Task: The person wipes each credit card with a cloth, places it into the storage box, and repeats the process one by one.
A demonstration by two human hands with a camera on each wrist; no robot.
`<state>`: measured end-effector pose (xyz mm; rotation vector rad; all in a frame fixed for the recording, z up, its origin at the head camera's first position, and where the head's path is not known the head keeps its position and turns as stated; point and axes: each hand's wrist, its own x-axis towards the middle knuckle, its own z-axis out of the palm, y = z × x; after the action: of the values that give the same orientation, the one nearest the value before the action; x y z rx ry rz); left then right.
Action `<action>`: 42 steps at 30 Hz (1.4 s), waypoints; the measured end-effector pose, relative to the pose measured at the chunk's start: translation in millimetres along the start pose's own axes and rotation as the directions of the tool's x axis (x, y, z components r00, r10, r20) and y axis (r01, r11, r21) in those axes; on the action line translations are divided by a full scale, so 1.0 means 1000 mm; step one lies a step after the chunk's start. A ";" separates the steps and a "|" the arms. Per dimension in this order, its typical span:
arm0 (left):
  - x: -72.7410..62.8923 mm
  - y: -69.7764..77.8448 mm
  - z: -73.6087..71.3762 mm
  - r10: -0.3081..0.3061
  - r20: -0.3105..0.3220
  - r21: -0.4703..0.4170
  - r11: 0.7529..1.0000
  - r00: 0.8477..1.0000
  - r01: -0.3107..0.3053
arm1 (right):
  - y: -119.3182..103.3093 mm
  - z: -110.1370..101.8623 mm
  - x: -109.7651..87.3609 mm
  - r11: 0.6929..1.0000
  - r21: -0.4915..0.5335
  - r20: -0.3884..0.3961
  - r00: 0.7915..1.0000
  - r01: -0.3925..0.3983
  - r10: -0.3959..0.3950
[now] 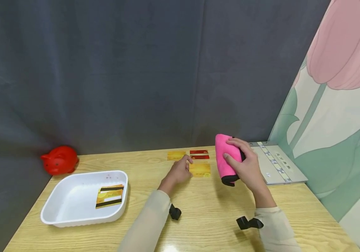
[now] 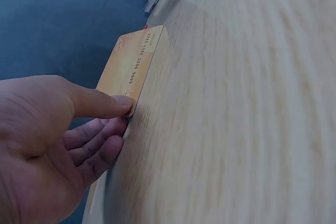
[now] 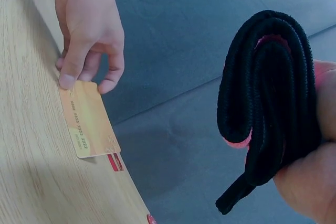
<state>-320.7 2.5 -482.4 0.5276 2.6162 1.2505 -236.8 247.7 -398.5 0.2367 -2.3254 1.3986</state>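
My left hand [image 1: 180,171] pinches the near corner of a gold bank card [image 1: 200,169] at the wooden table. In the left wrist view, the thumb lies on the face of the card [image 2: 134,64] near its embossed numbers. My right hand [image 1: 247,168] holds a folded pink cloth [image 1: 225,154] with black edging, raised above the table to the right of the card. The right wrist view shows the layered black edge of the cloth [image 3: 262,93]. Behind the held card lie another yellow card [image 1: 175,155] and red card-like strips [image 1: 199,157].
A white plastic tray [image 1: 63,221] stands on the left, with several gold, black-striped cards [image 1: 110,196] inside. Behind it sits a red piggy bank [image 1: 60,161]. A pale folder or book [image 1: 277,163] lies at the back right. A dark curtain [image 1: 135,77] hangs behind the table.
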 end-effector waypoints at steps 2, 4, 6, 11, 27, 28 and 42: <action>-0.004 -0.002 -0.003 0.005 -0.017 -0.007 1.000 1.000 -0.005 | 0.000 0.001 0.001 1.000 -0.004 0.005 1.000 0.001 -0.001; -0.009 -0.003 -0.007 0.014 -0.039 -0.033 0.999 0.999 -0.015 | 0.000 0.001 0.001 1.000 -0.004 0.005 1.000 0.001 -0.001; -0.016 -0.003 -0.014 0.021 -0.069 -0.080 0.996 0.997 -0.027 | 0.000 0.002 0.002 1.000 -0.002 0.007 1.000 0.002 -0.002; -0.034 0.002 -0.037 0.037 -0.153 -0.211 0.975 0.988 -0.069 | -0.003 0.006 0.002 1.000 0.015 0.016 1.000 0.019 -0.019; -0.108 0.005 -0.088 0.034 -0.404 -0.336 0.924 0.914 -0.182 | -0.023 0.051 0.002 0.970 0.115 0.011 0.976 0.216 -0.219; -0.109 0.005 -0.088 0.033 -0.406 -0.339 0.923 0.913 -0.184 | -0.023 0.052 0.001 0.969 0.118 0.011 0.976 0.216 -0.219; -0.112 0.006 -0.086 0.021 -0.383 -0.381 0.907 0.923 -0.179 | -0.025 0.060 -0.009 0.965 0.084 0.068 0.964 0.250 -0.255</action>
<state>-244.0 -99.8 -421.1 0.3811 2.5036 2.0502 -235.4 182.6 -407.0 0.5984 -2.2121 1.3698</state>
